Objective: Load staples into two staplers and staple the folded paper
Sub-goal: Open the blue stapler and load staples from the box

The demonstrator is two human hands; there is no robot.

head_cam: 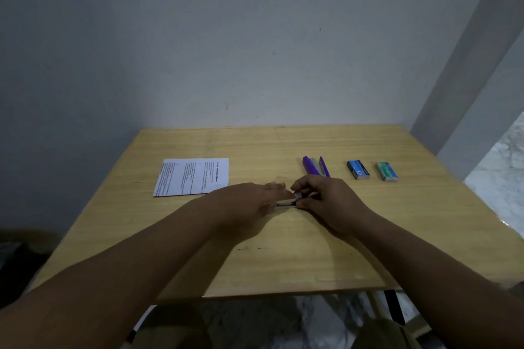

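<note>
Both hands meet at the middle of the worktop [283,249] in the head view, and each grip is closed around one small stapler [286,202]. The left hand [249,201] presses it down from the left end, and the right hand [329,204] pinches its other end with thumb and fingers. This stapler is mostly hidden, so I cannot tell if it is open or already loaded; I judge that loading is in progress. Behind the hands lies a purple stapler [314,166], opened and untouched. Two staple boxes, one blue [358,169] and one green [386,171], stand to its right. The printed paper [192,177] lies flat at the left, apart from everything. Stapling seems not yet begun.
</note>
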